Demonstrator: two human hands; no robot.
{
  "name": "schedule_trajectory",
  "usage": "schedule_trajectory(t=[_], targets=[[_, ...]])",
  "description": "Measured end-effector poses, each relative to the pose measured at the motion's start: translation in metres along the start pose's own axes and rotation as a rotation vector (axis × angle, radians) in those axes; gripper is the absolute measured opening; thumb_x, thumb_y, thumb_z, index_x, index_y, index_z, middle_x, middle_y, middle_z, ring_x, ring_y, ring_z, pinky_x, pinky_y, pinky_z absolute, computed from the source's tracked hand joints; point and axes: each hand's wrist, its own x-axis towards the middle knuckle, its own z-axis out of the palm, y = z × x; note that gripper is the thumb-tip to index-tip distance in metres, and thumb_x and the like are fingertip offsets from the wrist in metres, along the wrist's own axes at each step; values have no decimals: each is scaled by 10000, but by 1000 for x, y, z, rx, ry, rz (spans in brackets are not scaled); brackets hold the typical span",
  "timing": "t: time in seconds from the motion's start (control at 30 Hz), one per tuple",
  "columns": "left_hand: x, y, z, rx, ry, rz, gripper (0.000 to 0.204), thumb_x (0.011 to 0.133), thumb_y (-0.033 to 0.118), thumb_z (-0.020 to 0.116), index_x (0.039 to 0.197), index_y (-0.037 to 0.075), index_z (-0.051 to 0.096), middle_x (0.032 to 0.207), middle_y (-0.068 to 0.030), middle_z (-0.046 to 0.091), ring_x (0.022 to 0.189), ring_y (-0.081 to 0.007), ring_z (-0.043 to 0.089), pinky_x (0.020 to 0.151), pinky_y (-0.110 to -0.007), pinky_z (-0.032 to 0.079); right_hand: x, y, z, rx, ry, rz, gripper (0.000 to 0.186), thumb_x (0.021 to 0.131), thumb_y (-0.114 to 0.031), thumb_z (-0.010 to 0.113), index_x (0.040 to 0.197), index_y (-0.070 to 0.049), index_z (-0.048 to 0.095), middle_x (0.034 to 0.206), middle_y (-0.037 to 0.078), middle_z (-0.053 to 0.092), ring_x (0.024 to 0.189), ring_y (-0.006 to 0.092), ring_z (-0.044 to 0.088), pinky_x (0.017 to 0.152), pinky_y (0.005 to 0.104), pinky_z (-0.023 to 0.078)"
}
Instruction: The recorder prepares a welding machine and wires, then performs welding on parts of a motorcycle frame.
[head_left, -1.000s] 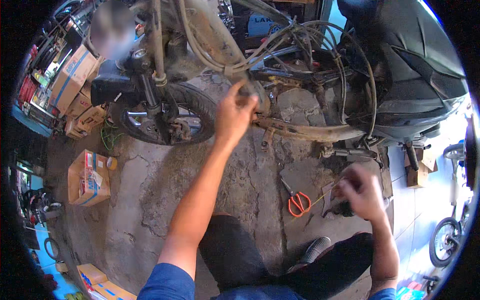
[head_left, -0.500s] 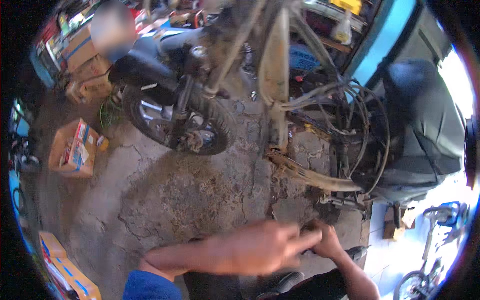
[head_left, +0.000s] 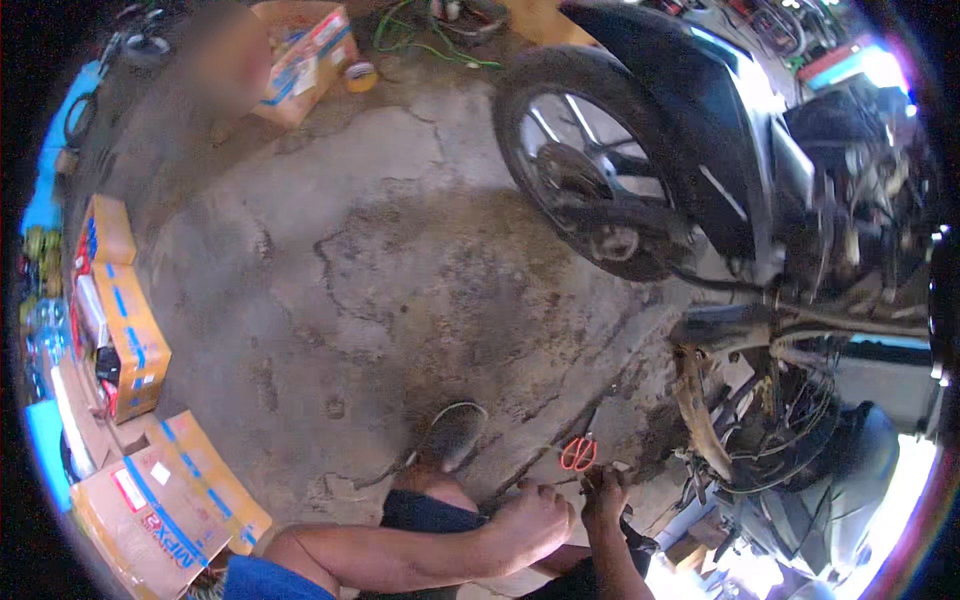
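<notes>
Since the first frame: left hand (head_left: 535,525) is down from the rusty frame tube (head_left: 701,415), now just beside right hand (head_left: 605,495); view is turned left. Left fingers curl loosely, right fingers bend inward; cannot tell whether either grips anything. Orange-handled scissors (head_left: 579,456) lie on the concrete floor (head_left: 400,270), just beyond the right fingertips, blades pointing away. Lower left: carton (head_left: 110,510) with blue lettering, blue stripe and red-and-white label. Frame tube stands to the right of the scissors. Farther: black motorcycle wheel (head_left: 575,170); open box (head_left: 300,85), blue-banded, labelled.
</notes>
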Motion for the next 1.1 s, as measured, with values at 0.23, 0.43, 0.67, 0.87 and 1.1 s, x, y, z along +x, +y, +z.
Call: schedule_trajectory(t=[0.23, 0.43, 0.67, 0.87, 1.1], targets=[[-64, 0, 47, -283, -131, -339, 194, 796, 149, 604, 964, 55, 634, 681, -112, 644, 669, -280, 674, 624, -413, 556, -83, -7, 113, 177, -121, 306, 150, 897, -237, 561, 982, -114, 574, 819, 13, 621, 710, 192, 582, 682, 322, 469], [-130, -36, 21, -298, 150, -461, 138, 848, 152, 583, 946, 112, 672, 864, -125, 674, 804, -327, 664, 718, -453, 515, -214, -83, 149, -590, -307, -1, 479, 936, -384, 552, 1219, 2, 559, 941, 113, 666, 817, 266, 645, 752, 370, 506], [-281, -5, -135, -489, 686, -768, 166, 863, 149, 621, 998, 60, 660, 917, -149, 665, 859, -344, 634, 760, -443, 508, -347, -216, 146, -1396, -688, -137, 592, 870, -512, 590, 1229, -41, 586, 1129, 221, 648, 1050, 399, 618, 912, 456, 489], [-396, -15, -244, -660, 331, -760, 270, 896, 253, 631, 1074, 52, 664, 1053, -229, 661, 1004, -404, 614, 875, -458, 480, -395, -318, 213, -1167, -592, -269, 488, 883, -443, 589, 1187, -61, 612, 1104, 229, 648, 1041, 402, 617, 912, 466, 490], [-347, -112, -428, -484, 390, -833, 231, 829, 121, 686, 1048, 46, 675, 946, -144, 704, 876, -265, 684, 800, -365, 528, -391, -426, 311, -946, -539, -429, 423, 866, -376, 633, 1109, -30, 642, 1016, 234, 669, 979, 416, 631, 868, 477, 499]])
